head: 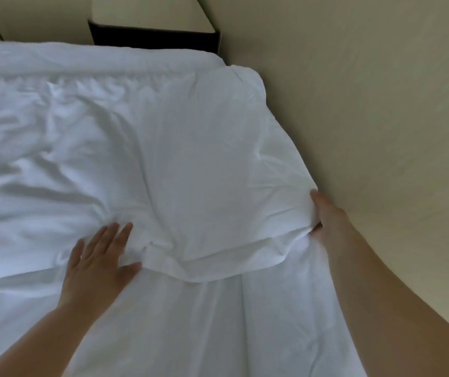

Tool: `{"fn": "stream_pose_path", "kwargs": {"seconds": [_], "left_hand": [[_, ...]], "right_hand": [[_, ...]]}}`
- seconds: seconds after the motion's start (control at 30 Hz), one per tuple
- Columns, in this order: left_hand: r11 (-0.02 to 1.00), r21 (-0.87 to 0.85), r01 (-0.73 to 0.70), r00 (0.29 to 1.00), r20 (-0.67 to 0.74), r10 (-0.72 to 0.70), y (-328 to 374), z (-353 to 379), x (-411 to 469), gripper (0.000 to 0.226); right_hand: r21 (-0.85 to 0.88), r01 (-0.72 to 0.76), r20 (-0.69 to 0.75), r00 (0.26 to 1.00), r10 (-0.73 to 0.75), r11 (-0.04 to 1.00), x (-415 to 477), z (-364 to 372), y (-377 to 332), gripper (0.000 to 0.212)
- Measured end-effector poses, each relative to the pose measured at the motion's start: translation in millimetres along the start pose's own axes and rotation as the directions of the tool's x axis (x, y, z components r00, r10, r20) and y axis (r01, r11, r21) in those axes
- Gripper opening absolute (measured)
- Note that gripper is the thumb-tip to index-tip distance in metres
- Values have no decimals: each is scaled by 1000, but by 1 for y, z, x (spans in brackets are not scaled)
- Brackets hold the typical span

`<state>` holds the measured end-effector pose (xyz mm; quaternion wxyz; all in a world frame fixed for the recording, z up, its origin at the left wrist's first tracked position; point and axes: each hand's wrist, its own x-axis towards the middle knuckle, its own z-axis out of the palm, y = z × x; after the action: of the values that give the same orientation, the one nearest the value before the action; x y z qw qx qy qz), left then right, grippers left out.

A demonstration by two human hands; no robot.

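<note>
Softly rumpled white duvet [190, 159], near edge folded

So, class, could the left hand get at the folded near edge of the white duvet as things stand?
Probably yes: the left hand lies flat, thumb right beside the fold of the duvet, with nothing between them; the right hand grips its wall-side edge.

White cotton-like cloth duvet [190, 159]: matt, soft, creased. Beige floor [381, 104]: smooth, matt. Dark bedside cabinet [155, 36]: smooth pale top.
</note>
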<state>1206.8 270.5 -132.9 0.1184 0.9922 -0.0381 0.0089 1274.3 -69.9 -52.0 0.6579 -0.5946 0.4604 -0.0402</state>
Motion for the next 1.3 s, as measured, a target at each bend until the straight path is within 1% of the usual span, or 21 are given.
{"fn": "stream_pose_path", "kwargs": {"seconds": [0.03, 0.1, 0.13, 0.17, 0.2, 0.23, 0.27, 0.33, 0.4, 0.5, 0.53, 0.6, 0.7, 0.77, 0.83, 0.93, 1.0, 1.07, 1.13, 1.2, 1.3], "left_hand": [[1000, 12, 19, 999, 29, -19, 1, 2, 0, 69], [999, 40, 31, 997, 67, -33, 2, 0, 0, 66], [998, 42, 36, 995, 92, -40, 1, 1, -1, 67], [998, 33, 52, 991, 124, -55, 0, 0, -3, 69], [997, 16, 81, 983, 161, -83, 0, -3, -4, 73], [995, 8, 103, 979, 179, -103, 2, -6, -4, 79], [994, 13, 108, 979, 175, -108, 4, -6, -5, 86], [996, 41, 79, 976, 201, -86, 6, -7, -5, 83], [986, 148, 69, 941, 320, -114, 9, -13, -2, 66], [968, 246, 51, 908, 392, -147, 17, -19, 3, 62], [961, 271, 43, 903, 401, -154, 17, -18, 1, 62], [965, 257, 43, 915, 377, -141, 16, -14, -10, 65], [997, 0, 71, 961, 267, -69, 13, -9, -42, 85], [994, -111, 11, 951, 309, 24, 15, -9, -72, 70], [979, -200, -44, 937, 333, 110, 18, -8, -103, 57], [961, -257, -99, 952, 257, 166, 7, -4, -134, 58], [970, -192, -152, 957, 216, 193, -3, 1, -149, 60], [979, -126, -160, 962, 203, 184, -9, 5, -157, 61], [986, -83, -147, 971, 176, 159, -10, 11, -159, 62], [993, -51, -111, 980, 160, 118, -7, 13, -160, 61], [996, -3, -88, 980, 181, 87, -2, 12, -167, 59]], "right_hand": [[-9, 44, 12, 999, -44, 999, 1, 7, -8, 46], [-23, 295, -64, 953, -296, 955, -2, 19, -24, 27], [-75, 481, -130, 864, -487, 873, -11, 19, -32, 16], [-168, 639, -170, 731, -661, 750, -21, 14, -36, 11], [-278, 736, -158, 599, -785, 618, -26, 4, -37, 9], [-382, 750, -125, 537, -834, 540, -24, -9, -29, 18], [-499, 689, -66, 575, -816, 526, -19, -22, -18, 30], [-727, 454, 52, 785, -617, 516, -4, -41, 13, 39], [-772, 327, 90, 905, -416, 545, 0, -50, 37, 47], [-546, 192, -6, 972, -233, 815, -9, -62, 51, 62], [-497, 135, -2, 988, -157, 857, -12, -68, 53, 69], [-459, 74, 50, 997, -57, 885, -18, -77, 53, 68], [-419, 96, 170, 985, -25, 903, -29, -73, 43, 49], [-483, 118, 175, 984, -36, 868, -33, -62, 39, 50], [-605, 210, 101, 977, -188, 768, -35, -58, 34, 49], [-842, 261, 27, 894, -447, 472, -45, -78, 15, 39], [-917, 251, 57, 852, -520, 310, -51, -96, 12, 32], [-925, 252, 85, 866, -492, 285, -53, -104, 24, 24], [-920, 272, 145, 905, -400, 283, -55, -106, 50, 28], [-947, 256, 176, 918, -355, 194, -63, -115, 81, 40], [-955, 235, 157, 919, -361, 184, -92, -140, 122, 64]]}}
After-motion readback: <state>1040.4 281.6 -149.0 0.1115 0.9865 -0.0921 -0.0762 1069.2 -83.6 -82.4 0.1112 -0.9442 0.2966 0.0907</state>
